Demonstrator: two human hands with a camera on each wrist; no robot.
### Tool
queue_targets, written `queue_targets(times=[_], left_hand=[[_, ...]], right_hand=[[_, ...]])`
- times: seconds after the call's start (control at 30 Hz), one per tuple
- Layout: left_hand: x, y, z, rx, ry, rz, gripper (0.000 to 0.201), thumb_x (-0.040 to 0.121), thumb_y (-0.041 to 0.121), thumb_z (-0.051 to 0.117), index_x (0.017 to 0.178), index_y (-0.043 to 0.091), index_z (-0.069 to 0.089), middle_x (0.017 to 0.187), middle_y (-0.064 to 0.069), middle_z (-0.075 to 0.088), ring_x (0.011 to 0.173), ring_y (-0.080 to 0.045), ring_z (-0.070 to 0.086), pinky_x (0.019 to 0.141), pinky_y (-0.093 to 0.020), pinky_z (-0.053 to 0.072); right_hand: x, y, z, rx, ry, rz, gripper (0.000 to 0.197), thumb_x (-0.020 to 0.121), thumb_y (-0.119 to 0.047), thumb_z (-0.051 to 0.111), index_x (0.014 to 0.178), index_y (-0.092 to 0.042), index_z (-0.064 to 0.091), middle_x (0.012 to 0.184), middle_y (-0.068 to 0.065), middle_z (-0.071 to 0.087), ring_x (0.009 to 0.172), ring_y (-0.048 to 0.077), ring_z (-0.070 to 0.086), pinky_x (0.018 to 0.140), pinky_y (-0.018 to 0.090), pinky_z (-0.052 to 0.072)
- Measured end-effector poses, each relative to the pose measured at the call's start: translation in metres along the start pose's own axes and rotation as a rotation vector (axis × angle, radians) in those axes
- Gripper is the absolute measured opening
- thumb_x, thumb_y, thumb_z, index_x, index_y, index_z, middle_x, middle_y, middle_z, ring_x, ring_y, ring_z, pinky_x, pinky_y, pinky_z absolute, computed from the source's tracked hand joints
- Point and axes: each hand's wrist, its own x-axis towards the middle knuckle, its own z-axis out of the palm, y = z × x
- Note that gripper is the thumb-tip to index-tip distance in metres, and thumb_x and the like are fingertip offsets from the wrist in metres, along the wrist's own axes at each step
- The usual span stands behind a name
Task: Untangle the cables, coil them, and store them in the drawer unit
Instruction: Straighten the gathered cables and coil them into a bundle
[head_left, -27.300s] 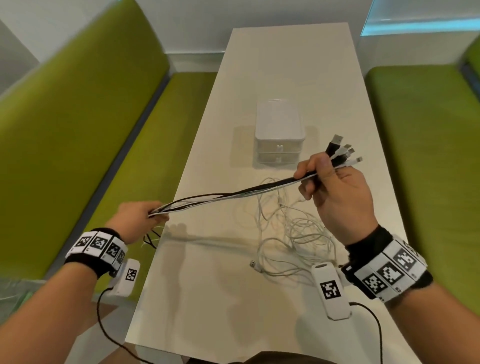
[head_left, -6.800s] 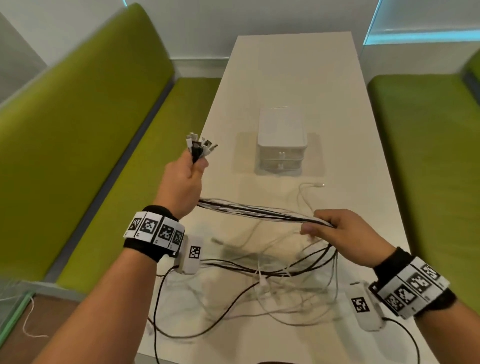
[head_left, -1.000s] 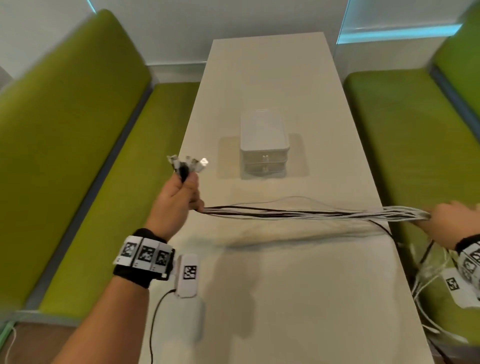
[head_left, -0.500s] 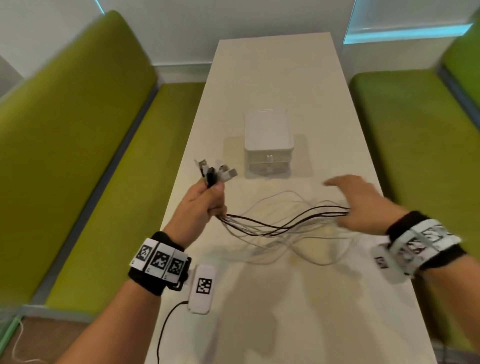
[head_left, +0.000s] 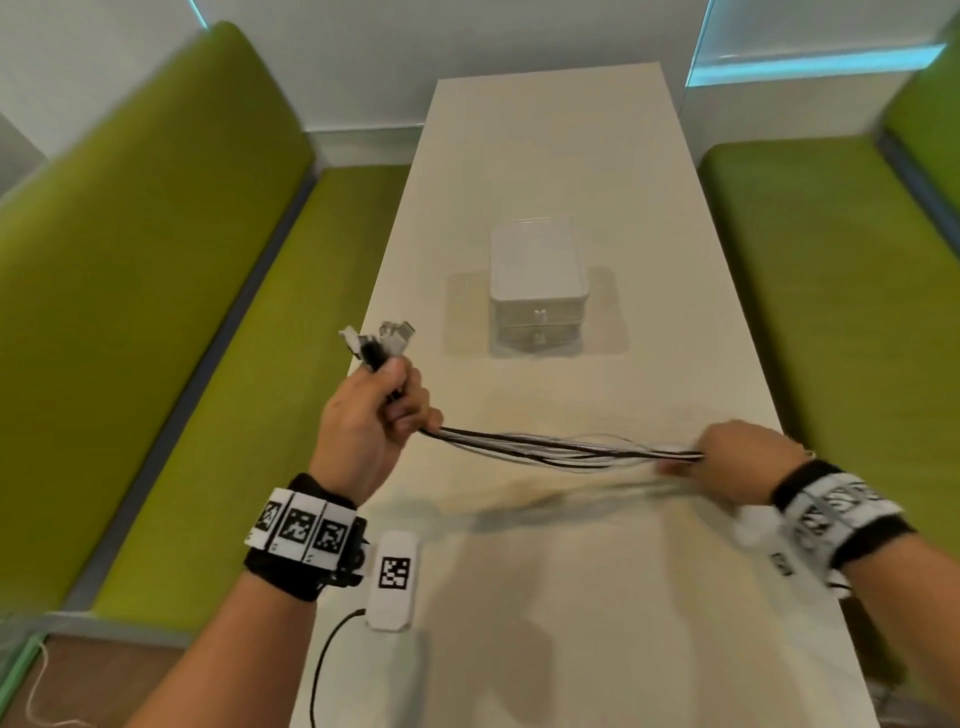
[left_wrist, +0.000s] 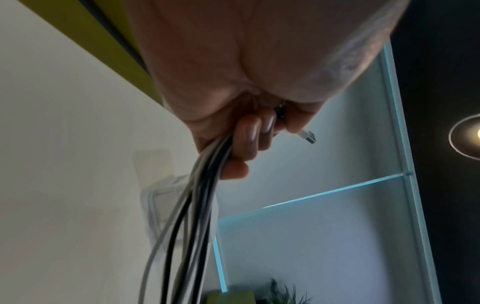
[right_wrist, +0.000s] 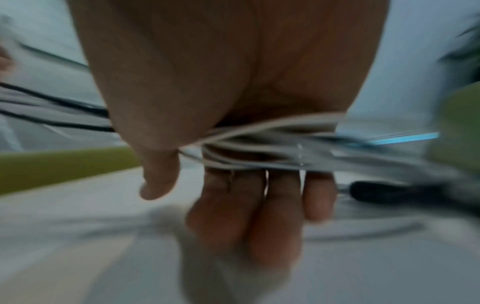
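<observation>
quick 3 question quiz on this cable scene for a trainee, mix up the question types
1. True or false: both drawers of the drawer unit are shut.
2. Which hand grips the end of the cable bundle where the plugs stick out? A) left hand B) right hand C) neither
3. Fill in: between the two hands the bundle hangs ____ the table, not lying on it.

Key
1. True: both drawer fronts sit flush.
2. A: the left hand holds the plug end in its curled fingers; the right hand holds the bundle further along.
3. above: its shadow falls on the tabletop below.
</observation>
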Motion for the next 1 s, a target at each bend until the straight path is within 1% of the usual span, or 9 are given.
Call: queue_targets(times=[0.17,0.27,0.37,0.47,0.6,0.7,0.77,0.9,1.0], left_hand=[[-0.006,-0.016,0.009,0.032,-0.033,-0.077,0.021,0.096,0.022,0.046,0.079,0.01,0.045,0.065,-0.003,0.029,0.055,-0.02,0.036,0.072,-0.042,0.055],[-0.007,-0.035,0.028,0.09,-0.073,-0.099,0.016,0.094,0.022,0.047,0.085,0.01,0.042,0.065,-0.002,0.03,0.055,-0.018,0.039,0.077,-0.04,0.056],[-0.003,-0.038,0.034,0.094,-0.077,-0.09,0.015,0.094,0.021,0.048,0.084,0.012,0.041,0.064,0.002,0.031,0.055,-0.015,0.037,0.072,-0.034,0.052],[-0.003,-0.038,0.037,0.046,-0.092,-0.107,0.016,0.095,0.023,0.048,0.088,0.01,0.045,0.062,0.002,0.03,0.055,-0.015,0.035,0.07,-0.033,0.049],[-0.007,-0.04,0.046,0.023,-0.13,-0.08,0.028,0.101,0.026,0.045,0.105,0.0,0.055,0.059,-0.001,0.029,0.055,-0.018,0.037,0.071,-0.033,0.049],[-0.008,-0.027,0.038,-0.084,-0.022,-0.036,0.026,0.104,0.024,0.046,0.091,0.004,0.057,0.059,-0.003,0.039,0.064,-0.023,0.052,0.086,-0.042,0.053],[-0.007,-0.019,0.028,-0.188,0.061,-0.005,0.027,0.105,0.022,0.044,0.085,0.008,0.055,0.063,-0.003,0.041,0.064,-0.024,0.054,0.093,-0.053,0.054],[-0.001,-0.009,0.006,-0.294,0.228,-0.004,0.034,0.107,0.028,0.039,0.076,0.02,0.048,0.056,0.006,0.025,0.043,-0.01,0.023,0.063,-0.04,0.055],[0.013,-0.009,-0.007,-0.21,0.284,-0.032,0.036,0.103,0.032,0.047,0.07,0.021,0.041,0.058,0.006,0.022,0.043,-0.008,0.019,0.044,-0.023,0.023]], right_hand=[[-0.006,0.096,0.01,0.144,-0.008,0.27,0.039,0.102,-0.037,0.053,0.075,-0.012,0.066,0.071,0.005,0.066,0.071,0.023,0.065,0.055,0.029,0.042],[-0.008,0.103,0.01,0.054,-0.01,0.315,0.017,0.095,-0.031,0.061,0.1,-0.015,0.063,0.102,0.01,0.068,0.09,0.026,0.063,0.075,0.034,0.049],[-0.013,0.066,-0.008,0.043,0.078,0.134,0.089,0.07,-0.047,0.083,0.145,-0.03,0.039,0.139,0.006,0.052,0.127,0.028,0.05,0.103,0.041,0.043],[-0.032,-0.019,-0.035,0.321,0.145,-0.291,0.121,0.056,-0.067,0.088,0.155,-0.031,0.029,0.152,-0.002,0.042,0.141,0.019,0.037,0.115,0.032,0.03],[-0.05,-0.148,-0.04,0.539,0.159,-0.633,0.094,0.055,-0.074,0.083,0.132,-0.033,0.05,0.126,-0.009,0.062,0.115,0.01,0.056,0.104,0.027,0.042],[-0.037,-0.18,-0.027,0.683,0.035,-0.494,0.048,0.078,-0.064,0.075,0.09,-0.019,0.066,0.073,-0.001,0.072,0.066,0.018,0.069,0.075,0.041,0.057],[-0.031,-0.173,-0.018,0.568,0.017,-0.426,0.061,0.082,-0.074,0.062,0.072,-0.014,0.064,0.061,0.002,0.067,0.056,0.023,0.064,0.062,0.04,0.053],[-0.04,-0.148,0.002,0.273,0.137,-0.486,0.062,0.086,-0.083,0.03,0.092,-0.024,0.049,0.065,-0.006,0.053,0.066,0.023,0.054,0.058,0.038,0.036],[-0.063,-0.133,0.005,0.325,0.117,-0.609,0.036,0.1,-0.065,0.026,0.113,-0.034,0.037,0.073,-0.009,0.053,0.071,0.027,0.058,0.064,0.038,0.04]])
